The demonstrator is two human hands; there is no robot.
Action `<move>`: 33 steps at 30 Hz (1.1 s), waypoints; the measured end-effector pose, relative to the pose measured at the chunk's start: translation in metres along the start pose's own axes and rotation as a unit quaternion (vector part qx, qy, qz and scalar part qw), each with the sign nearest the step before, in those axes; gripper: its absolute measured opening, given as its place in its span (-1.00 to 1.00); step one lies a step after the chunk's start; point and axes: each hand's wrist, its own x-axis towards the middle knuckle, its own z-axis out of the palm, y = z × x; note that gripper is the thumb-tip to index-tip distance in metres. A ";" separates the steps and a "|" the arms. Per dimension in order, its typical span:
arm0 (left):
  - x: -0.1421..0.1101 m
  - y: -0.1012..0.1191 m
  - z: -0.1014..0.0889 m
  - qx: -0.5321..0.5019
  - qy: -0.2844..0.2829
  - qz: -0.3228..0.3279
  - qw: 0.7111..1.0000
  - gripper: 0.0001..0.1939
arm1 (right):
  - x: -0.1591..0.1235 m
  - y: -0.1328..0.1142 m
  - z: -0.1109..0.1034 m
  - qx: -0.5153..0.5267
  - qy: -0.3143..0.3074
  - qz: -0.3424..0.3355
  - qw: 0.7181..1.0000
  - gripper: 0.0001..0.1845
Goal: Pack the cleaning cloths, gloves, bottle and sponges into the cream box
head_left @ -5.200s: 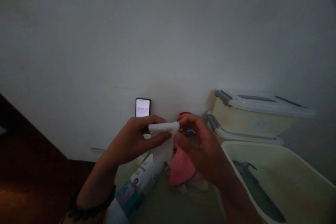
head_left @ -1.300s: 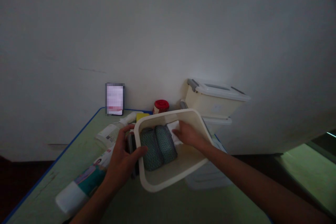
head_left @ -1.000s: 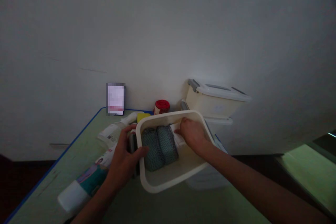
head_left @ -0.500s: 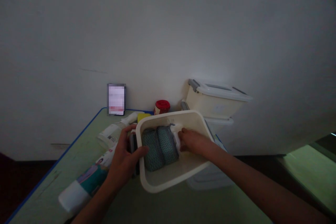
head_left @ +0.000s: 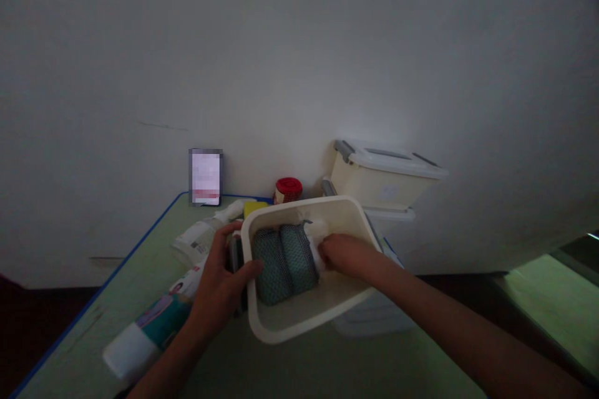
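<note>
A cream plastic bin point(head_left: 304, 326) is held tilted over the green table. My left hand point(head_left: 219, 283) grips its left wall, thumb over the rim. Inside lie two rolled teal-grey cloths point(head_left: 283, 262) side by side. To their right sits a folded white cloth point(head_left: 314, 232). My right hand point(head_left: 341, 255) reaches into the bin with curled fingers pressed on that white cloth beside the teal rolls.
Two stacked lidded cream boxes point(head_left: 386, 177) stand at the back right against the wall. A phone point(head_left: 206, 177) leans on the wall, with a red-capped jar point(head_left: 288, 189) nearby. Bottles and a white tube point(head_left: 150, 330) lie at left on the blue-edged table point(head_left: 116, 262).
Five seconds ago both hands folded the white cloth in the air. Since then it went into the bin; my right hand slid from the back rim down against the rolls.
</note>
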 end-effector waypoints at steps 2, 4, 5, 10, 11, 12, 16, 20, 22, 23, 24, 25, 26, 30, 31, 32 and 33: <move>0.000 0.001 0.000 -0.003 -0.001 0.000 1.000 -0.48 | 0.000 -0.002 0.001 0.007 -0.005 -0.004 1.000 -0.67; 0.001 0.001 0.000 -0.008 -0.003 -0.003 1.000 -0.48 | -0.001 -0.003 0.000 0.014 0.000 -0.007 1.000 -0.68; 0.002 0.001 -0.001 -0.013 -0.004 -0.005 1.000 -0.48 | -0.003 -0.003 -0.001 0.018 0.007 -0.009 1.000 -0.70; 0.004 0.003 0.002 -0.084 -0.026 -0.053 0.995 -0.42 | -0.023 0.002 -0.014 0.046 0.082 -0.004 0.996 -0.74; 0.003 0.004 0.004 -0.102 -0.036 -0.065 0.992 -0.42 | -0.028 0.004 -0.017 0.052 0.099 0.000 0.994 -0.73; 0.003 0.005 0.008 -0.116 -0.045 -0.075 0.989 -0.42 | -0.033 0.008 -0.019 0.058 0.115 0.005 0.992 -0.73; 0.001 0.011 0.034 -0.116 -0.085 -0.066 0.987 -0.45 | -0.050 0.025 -0.023 0.078 0.150 0.024 0.985 -0.74; 0.006 0.013 0.065 -0.080 -0.126 -0.035 0.988 -0.49 | -0.063 0.048 -0.019 0.088 0.152 0.051 0.983 -0.74; 0.009 0.012 0.075 -0.062 -0.150 -0.025 0.986 -0.47 | -0.068 0.059 -0.014 0.090 0.145 0.067 0.983 -0.73; 0.010 0.011 0.078 -0.054 -0.158 -0.020 0.986 -0.46 | -0.071 0.063 -0.011 0.090 0.139 0.078 0.983 -0.73; 0.009 0.011 0.080 -0.045 -0.161 -0.014 0.986 -0.46 | -0.074 0.068 -0.007 0.090 0.132 0.090 0.983 -0.74; 0.009 0.011 0.081 -0.037 -0.161 -0.009 0.986 -0.46 | -0.076 0.071 -0.002 0.090 0.123 0.102 0.983 -0.76; 0.007 0.012 0.081 -0.031 -0.156 -0.003 0.987 -0.46 | -0.077 0.074 0.004 0.089 0.112 0.113 0.983 -0.78; 0.001 0.013 0.079 -0.005 -0.138 0.010 0.990 -0.44 | -0.073 0.074 0.028 0.091 0.051 0.124 0.987 -0.73; 0.000 0.013 0.079 -0.001 -0.133 0.007 0.991 -0.44 | -0.070 0.072 0.033 0.091 0.040 0.124 0.987 -0.71; 0.000 0.013 0.077 0.000 -0.127 0.001 0.992 -0.44 | -0.068 0.070 0.037 0.091 0.033 0.123 0.988 -0.69; -0.001 0.012 0.076 -0.005 -0.120 -0.006 0.993 -0.45 | -0.065 0.067 0.039 0.089 0.029 0.122 0.988 -0.68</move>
